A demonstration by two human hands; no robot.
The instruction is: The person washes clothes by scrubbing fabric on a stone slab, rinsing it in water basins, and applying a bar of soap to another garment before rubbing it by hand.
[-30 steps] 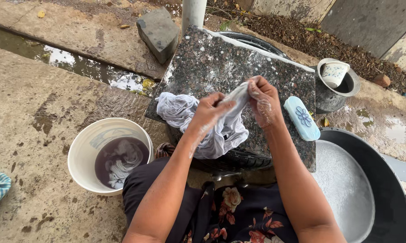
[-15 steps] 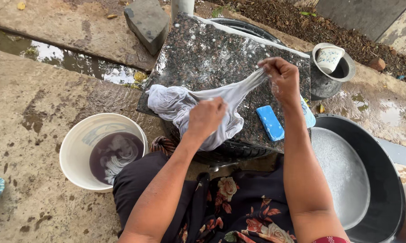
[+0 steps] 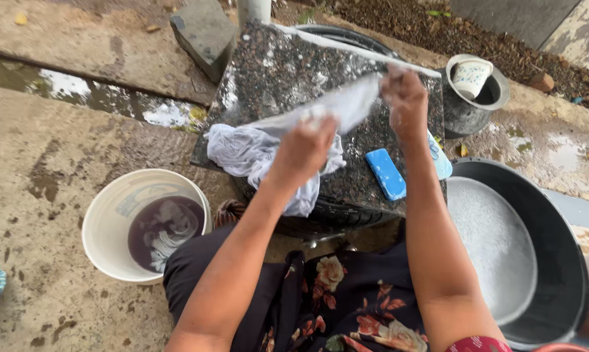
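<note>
The left hand is closed around a wet white cloth garment, gripping it above the speckled dark granite slab. The right hand is also closed and grips the other end of the same garment, so the cloth is stretched tight between the two hands. The picture is a little blurred at both hands. The loose part of the garment lies bunched on the left side of the slab and hangs over its near edge. White soap foam covers parts of the slab.

A blue rectangular soap bar lies on the slab, just beside the right forearm. A light blue plastic soap case shows partly behind that forearm. The slab rests on a black rubber tyre.

On the wet concrete ground to the left stands a white plastic bucket with dark water and some cloth inside. To the right is a large black plastic basin with soapy water. Beyond it stands a grey metal pot with a white patterned cup in it. A grey stone block lies beyond the slab.
</note>
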